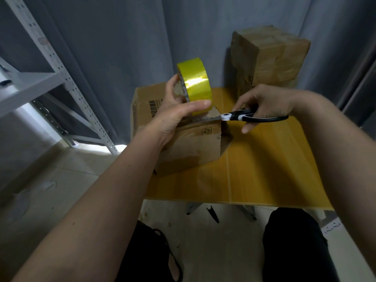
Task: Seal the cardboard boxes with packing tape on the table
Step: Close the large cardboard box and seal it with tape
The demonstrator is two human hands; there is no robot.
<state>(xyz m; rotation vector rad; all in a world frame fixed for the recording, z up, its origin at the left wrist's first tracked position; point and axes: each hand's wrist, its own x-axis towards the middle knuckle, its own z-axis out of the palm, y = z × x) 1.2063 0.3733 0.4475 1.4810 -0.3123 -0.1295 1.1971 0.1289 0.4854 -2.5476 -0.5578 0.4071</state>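
Note:
A brown cardboard box (191, 145) stands on the left part of the yellow table (264, 163). Above its top, my left hand (175, 117) grips a roll of yellow packing tape (195, 82), held upright with a short strip running down to the box. My right hand (264, 104) holds black-and-white scissors (250, 117), whose blades point left and meet the tape strip just under the roll. A second box (146, 104) with printed text sits behind the first one.
Taped-up cardboard boxes (270, 58) are stacked at the table's far right corner. A grey metal shelf rack (50, 78) stands to the left. Grey curtains hang behind. My dark-clothed knees (293, 245) are below the table's near edge.

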